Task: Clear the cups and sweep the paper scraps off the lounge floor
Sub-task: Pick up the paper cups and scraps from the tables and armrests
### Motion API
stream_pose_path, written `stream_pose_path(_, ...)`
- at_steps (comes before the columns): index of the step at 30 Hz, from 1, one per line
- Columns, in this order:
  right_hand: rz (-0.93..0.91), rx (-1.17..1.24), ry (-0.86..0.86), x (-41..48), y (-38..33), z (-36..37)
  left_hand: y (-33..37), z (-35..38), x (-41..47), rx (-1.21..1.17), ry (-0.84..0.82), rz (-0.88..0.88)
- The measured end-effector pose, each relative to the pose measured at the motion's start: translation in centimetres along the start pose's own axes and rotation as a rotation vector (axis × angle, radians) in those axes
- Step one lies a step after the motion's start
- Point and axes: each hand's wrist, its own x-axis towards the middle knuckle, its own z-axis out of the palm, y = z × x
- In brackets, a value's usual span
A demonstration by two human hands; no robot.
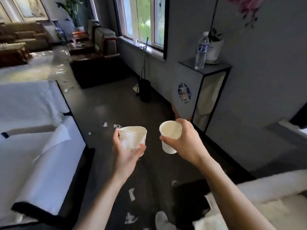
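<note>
Paper cups, two of them, both off the floor and up in the air at mid-frame, one per hand. The left grip (124,155) wraps fingers and thumb round a dented cup (132,138), its rim squashed out of round. It is thin white card with a small red print on the wall. The right grip (186,143) curls round a plain white cup (169,136), its rim a clean circle, tipped a little toward the camera so the bare inside shows. Both cups look empty, mouths up, near each other but apart.

And here's the relation that matters: both grips are full, and the sweeping tool is ahead and to the right. A broom with its dark dustpan (144,90) stands against the wall under the window, handle running near upright toward the sill. The right grip is on that side, so it looks the nearer one. I judge neither can take the handle until a cup is set down or nested into the other. No bin shows from here.

Paper scraps (131,194) lie torn and pale on the dark, glossy floor (116,103), some directly beneath the arms, some just beyond the cups, more scattered far up the room. Light, flat, ragged stuff, and it should slide easily on that smooth surface. One more small cup (135,41) seems to sit on the window sill, too small to be sure.
</note>
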Motion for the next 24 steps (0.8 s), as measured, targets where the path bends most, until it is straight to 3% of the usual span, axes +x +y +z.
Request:
stream_pose_path(6, -0.03, 0.019, -0.034, 24.3, -1.8, 2.1, 0.3, 5.2, 23.5, 0.005, 0.044, -0.035)
stream_pose_path(13, -0.054, 0.016, -0.094, 49.8, -1.0, 8.6, -5.7, 7.7, 48.1, 0.007, 0.125, -0.022)
stream_pose_path(24, -0.008, 0.017, -0.068, 90.4, -1.1, 15.8, -12.4, 14.3, 88.6, -0.026, 0.029, -0.084)
